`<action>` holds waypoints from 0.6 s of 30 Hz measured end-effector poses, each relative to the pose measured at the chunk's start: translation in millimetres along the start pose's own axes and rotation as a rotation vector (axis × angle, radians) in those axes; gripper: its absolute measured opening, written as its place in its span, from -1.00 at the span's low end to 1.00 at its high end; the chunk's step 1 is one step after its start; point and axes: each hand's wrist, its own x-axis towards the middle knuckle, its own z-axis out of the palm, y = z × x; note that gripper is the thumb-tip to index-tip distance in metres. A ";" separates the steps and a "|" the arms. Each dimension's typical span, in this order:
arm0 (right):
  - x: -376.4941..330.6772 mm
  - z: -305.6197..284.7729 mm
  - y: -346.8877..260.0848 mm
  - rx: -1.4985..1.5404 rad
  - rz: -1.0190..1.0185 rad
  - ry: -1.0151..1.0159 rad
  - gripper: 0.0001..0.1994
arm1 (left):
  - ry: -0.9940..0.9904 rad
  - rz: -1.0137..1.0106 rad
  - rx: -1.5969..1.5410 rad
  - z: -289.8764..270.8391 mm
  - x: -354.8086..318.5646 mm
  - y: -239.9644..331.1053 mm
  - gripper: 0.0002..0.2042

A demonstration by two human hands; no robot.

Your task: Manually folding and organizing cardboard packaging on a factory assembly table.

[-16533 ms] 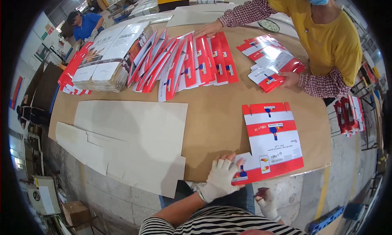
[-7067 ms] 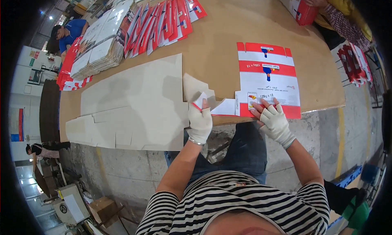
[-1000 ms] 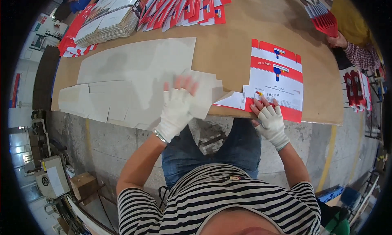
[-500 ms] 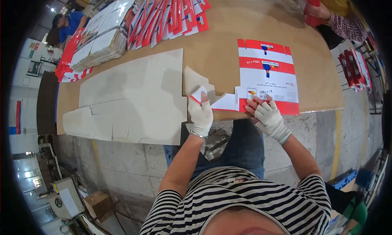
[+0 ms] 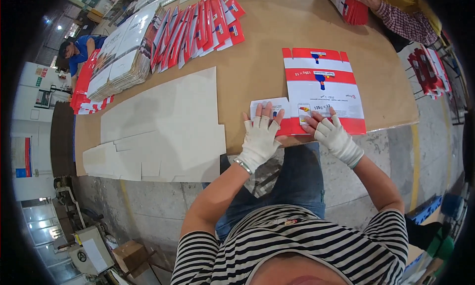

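A flat red-and-white printed carton blank [image 5: 324,89] lies near the front edge of the table. Its smaller side panel [image 5: 284,103] lies printed side up, just left of the main part. My left hand [image 5: 260,142], in a white fingerless glove, rests on this panel with fingers spread. My right hand [image 5: 336,137], gloved the same way, lies over the blank's lower red band, its fingers stretched out. Left of the blank are plain grey-white cardboard blanks [image 5: 173,121], which neither hand touches.
Folded red-and-white cartons [image 5: 203,30] lie in a fanned row at the back, beside a tall stack of flat cartons [image 5: 121,57]. A person at the far right holds red cartons [image 5: 354,10]. Another person in blue [image 5: 81,50] is at the far left.
My left hand has moved right and opened, letting go of the side panel's bent end. That panel now lies flatter under it. My right hand stays on the blank.
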 end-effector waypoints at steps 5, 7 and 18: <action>-0.8 5.8 -10.3 -0.015 0.034 -0.004 -0.45 | -0.069 -0.048 0.067 0.5 0.8 3.0 -0.23; -0.1 4.9 -11.8 0.081 0.045 0.073 -0.49 | -0.085 -0.053 0.079 -0.7 1.3 4.3 -0.24; 5.5 0.7 2.2 0.160 -0.029 0.067 -0.52 | -0.070 -0.101 -0.154 -6.1 19.8 0.5 -0.27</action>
